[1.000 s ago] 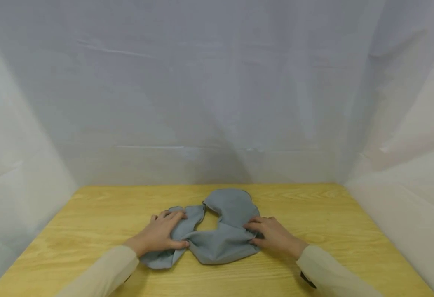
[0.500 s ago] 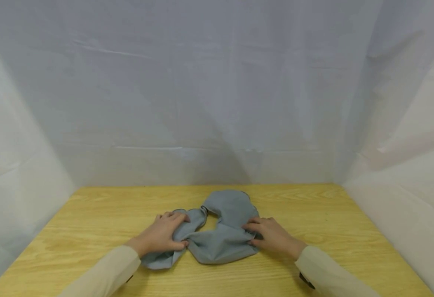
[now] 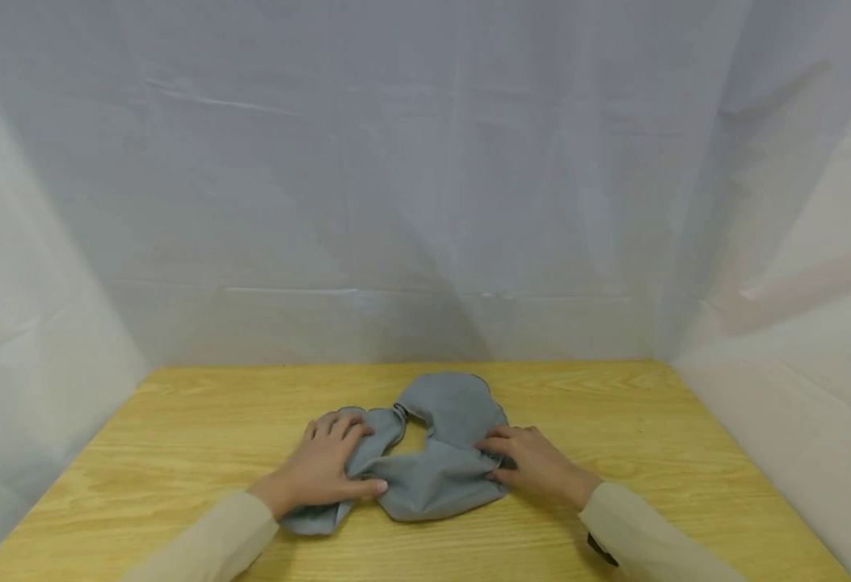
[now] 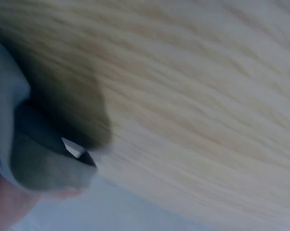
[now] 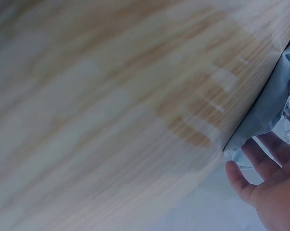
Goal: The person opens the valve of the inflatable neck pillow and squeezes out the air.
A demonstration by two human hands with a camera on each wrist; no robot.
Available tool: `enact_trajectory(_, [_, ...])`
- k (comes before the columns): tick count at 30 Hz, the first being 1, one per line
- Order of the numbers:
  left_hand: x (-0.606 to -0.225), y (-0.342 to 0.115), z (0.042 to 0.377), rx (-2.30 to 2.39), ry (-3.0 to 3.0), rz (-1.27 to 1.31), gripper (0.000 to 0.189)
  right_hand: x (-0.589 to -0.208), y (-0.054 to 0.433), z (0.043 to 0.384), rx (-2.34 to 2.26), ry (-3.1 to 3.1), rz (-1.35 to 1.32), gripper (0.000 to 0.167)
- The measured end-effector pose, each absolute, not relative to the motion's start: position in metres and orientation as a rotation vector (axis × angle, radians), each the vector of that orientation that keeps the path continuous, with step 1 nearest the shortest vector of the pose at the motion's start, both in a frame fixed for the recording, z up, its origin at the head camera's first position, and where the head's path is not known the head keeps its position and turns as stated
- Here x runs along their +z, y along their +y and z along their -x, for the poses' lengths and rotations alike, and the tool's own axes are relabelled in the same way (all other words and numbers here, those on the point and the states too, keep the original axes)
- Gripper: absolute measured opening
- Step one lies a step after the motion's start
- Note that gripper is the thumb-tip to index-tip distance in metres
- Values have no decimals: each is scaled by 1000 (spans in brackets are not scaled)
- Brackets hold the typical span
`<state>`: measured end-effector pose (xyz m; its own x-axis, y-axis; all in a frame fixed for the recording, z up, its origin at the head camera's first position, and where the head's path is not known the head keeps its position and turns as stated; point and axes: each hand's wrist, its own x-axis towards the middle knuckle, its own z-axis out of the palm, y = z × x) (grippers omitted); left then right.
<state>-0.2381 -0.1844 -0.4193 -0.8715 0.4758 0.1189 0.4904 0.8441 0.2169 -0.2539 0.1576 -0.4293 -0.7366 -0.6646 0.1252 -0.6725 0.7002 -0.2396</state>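
At the far left, pale sheeting (image 3: 40, 267) is seen beyond the left edge of the wooden tabletop (image 3: 178, 420). A left sleeve (image 3: 207, 537) is extended inward from the near left corner. The left hand (image 3: 321, 469) is laid over the left part of a gray cloth (image 3: 443, 477), with fingers spread and the thumb pointed right; nothing is seen to be gripped. In the left wrist view, a fold of the cloth is raised off the wood, with a shadow beneath it. The cloth lies at mid-width on the tabletop, its far end just short of the back edge. Its long axis is judged to run left to right, slanting toward the back right corner. Bare wood shows through a gap in its middle. From the left hand the cloth lies beneath and to the right; from the right hand (image 3: 534, 462), to the left. Both hands touch it, so neither is nearer. Part of its left side is hidden by the left hand. The right fingers are loosely bent against its right edge, with the thumb apart from them. Farther right, a dark item (image 3: 602, 550) is noted below the cuff of the right sleeve (image 3: 646, 525).
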Motion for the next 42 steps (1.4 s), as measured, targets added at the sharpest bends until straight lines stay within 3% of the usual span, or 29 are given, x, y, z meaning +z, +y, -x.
enact_trajectory(14, [-417, -165, 237, -322, -3071, 631, 95, -430, 158, 255, 405, -2856, -1135, 41])
enact_trajectory(34, [-414, -164, 239, -299, -2951, 846, 67, -427, 155, 252, 390, -2833, -1144, 39])
enact_trajectory(42, [-414, -165, 241, -319, -2954, 875, 65, -425, 153, 250, 403, -2840, -1135, 39])
